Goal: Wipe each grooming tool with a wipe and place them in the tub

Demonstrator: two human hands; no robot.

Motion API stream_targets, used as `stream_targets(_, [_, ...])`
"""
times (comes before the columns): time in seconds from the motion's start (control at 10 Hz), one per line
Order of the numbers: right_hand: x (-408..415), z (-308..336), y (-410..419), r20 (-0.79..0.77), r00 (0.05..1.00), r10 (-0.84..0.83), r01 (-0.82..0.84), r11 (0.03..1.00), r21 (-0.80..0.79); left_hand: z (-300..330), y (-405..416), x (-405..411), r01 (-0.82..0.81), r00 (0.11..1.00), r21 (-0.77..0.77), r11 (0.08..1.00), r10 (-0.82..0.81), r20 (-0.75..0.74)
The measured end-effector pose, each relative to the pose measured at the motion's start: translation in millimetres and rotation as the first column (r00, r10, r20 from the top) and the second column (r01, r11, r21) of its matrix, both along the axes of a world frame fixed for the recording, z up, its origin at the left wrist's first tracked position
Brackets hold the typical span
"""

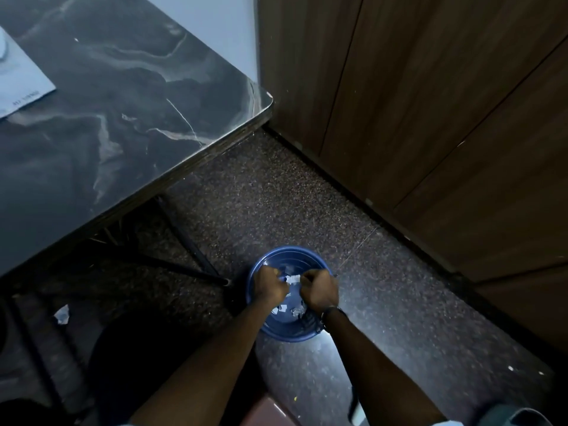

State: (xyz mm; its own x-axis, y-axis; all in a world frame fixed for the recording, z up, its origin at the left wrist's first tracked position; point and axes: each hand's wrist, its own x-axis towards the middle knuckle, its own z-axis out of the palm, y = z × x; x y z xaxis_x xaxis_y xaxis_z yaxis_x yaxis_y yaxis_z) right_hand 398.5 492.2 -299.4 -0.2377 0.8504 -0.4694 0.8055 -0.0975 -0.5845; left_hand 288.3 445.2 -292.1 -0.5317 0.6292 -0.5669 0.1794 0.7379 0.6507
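Both hands over blue tub (278, 329) on floor, 6 o'clock in view. Left hand (271, 287) and right hand (319, 292) pinch a small white wipe (293, 278) between them. White scraps (296, 311) in tub. Bench (123, 118) at 10 o'clock.

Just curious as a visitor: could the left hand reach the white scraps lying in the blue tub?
Probably yes. The left hand is over the open blue tub, nothing covering the white scraps, though it pinches a small white piece.
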Motion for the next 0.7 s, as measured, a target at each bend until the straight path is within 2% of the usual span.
stream_targets(0.2, [1.8, -3.7, -11.1, 0.053, 0.996, 0.078, -0.074, 0.994, -0.075, -3.5, -15.3, -9.8, 0.076, 0.996, -0.068, 0.995, -0.079, -0.041])
stream_targets(0.3, [0.3, -5.2, -13.3, 0.046, 0.995, 0.083, -0.079, 0.993, -0.083, 2.6, -21.5, -15.1, 0.196, 0.969, -0.105, 0.975, -0.209, -0.133])
stream_targets(0.4, [-3.6, -4.2, -16.3, 0.043, 0.995, 0.087, -0.083, 0.993, -0.087, 12.7, -28.8, -20.7, 0.346, 0.890, -0.150, 0.926, -0.374, -0.259])
stream_targets(0.5, [-8.6, 0.3, -20.2, 0.061, 0.990, 0.123, -0.117, 0.988, -0.103, 21.2, -36.2, -25.2, 0.410, 0.839, -0.167, 0.897, -0.442, -0.317])
stream_targets(0.7, [-17.1, 23.1, -28.1, 0.052, 0.987, 0.149, -0.148, 0.989, -0.024, 48.7, -53.2, -33.5, 0.477, 0.749, -0.229, 0.849, -0.529, -0.399])
